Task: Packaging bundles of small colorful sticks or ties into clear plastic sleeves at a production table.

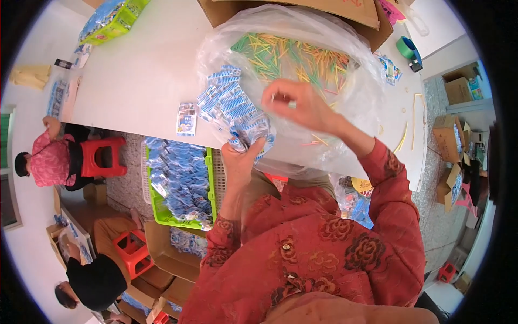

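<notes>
My left hand [240, 160] is closed around a blue-and-white packet [238, 142] at the table's near edge. Beside it on the table lies a heap of small blue-and-white packets [229, 100], some partly behind clear plastic. My right hand [297, 105] is raised over the large clear plastic bag [353, 121], fingers curled together and slightly blurred; what they hold, if anything, cannot be made out. Within the spread bag are many thin green, yellow and orange strips [291, 56], which look like rubber bands. One flat packet [186, 119] lies apart, left of the heap.
A green crate [156, 208] full of blue packets stands below the table edge at left. Cardboard boxes [350, 11] rise behind the bag. A tape dispenser [409, 52] sits at the far right. Two other people [51, 154] work at left near red stools [110, 156].
</notes>
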A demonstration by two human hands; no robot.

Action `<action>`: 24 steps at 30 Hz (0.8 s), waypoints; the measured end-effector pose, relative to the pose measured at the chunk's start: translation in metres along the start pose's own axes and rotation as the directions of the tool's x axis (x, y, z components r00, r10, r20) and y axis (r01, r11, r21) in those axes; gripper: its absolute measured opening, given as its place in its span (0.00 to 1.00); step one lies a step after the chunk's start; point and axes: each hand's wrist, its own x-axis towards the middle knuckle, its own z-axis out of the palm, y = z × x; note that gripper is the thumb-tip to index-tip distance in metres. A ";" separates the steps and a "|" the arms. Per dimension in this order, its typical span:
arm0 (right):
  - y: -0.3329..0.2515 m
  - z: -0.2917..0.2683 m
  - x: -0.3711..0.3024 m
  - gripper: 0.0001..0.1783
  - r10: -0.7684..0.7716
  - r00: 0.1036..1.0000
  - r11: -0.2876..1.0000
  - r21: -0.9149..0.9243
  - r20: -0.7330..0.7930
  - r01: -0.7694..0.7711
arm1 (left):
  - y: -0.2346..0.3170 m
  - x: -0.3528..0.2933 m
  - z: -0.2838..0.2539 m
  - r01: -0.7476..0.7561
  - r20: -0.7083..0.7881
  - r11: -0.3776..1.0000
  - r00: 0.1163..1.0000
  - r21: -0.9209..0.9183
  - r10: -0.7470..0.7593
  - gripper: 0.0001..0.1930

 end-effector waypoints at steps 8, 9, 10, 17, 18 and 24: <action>0.149 -0.010 0.110 0.09 -0.080 0.997 0.775 -0.630 -0.018 0.051 | -0.007 0.000 -0.025 0.112 -0.152 0.992 0.981 -0.063 -0.121 0.19; 0.160 -0.007 0.122 0.09 -0.087 0.996 0.781 -0.622 -0.024 0.054 | -0.007 -0.001 -0.028 0.142 -0.154 0.989 0.977 -0.033 -0.145 0.19; 0.171 -0.003 0.134 0.11 -0.098 0.992 0.798 -0.589 0.083 0.128 | -0.007 -0.003 -0.030 0.172 -0.159 0.985 0.973 -0.003 -0.170 0.19; 0.292 0.025 0.174 0.19 -0.137 0.980 0.958 -0.234 0.141 0.168 | -0.011 -0.002 -0.025 0.261 -0.156 0.964 0.955 0.045 -0.251 0.18; 0.289 0.034 0.179 0.19 -0.164 0.974 0.944 -0.261 0.157 0.201 | -0.011 -0.002 -0.028 0.289 -0.145 0.954 0.950 0.074 -0.276 0.17; 0.283 0.027 0.182 0.18 -0.246 0.945 0.803 -0.500 0.216 0.323 | -0.016 0.002 -0.030 0.267 -0.104 0.964 0.958 -0.003 -0.266 0.18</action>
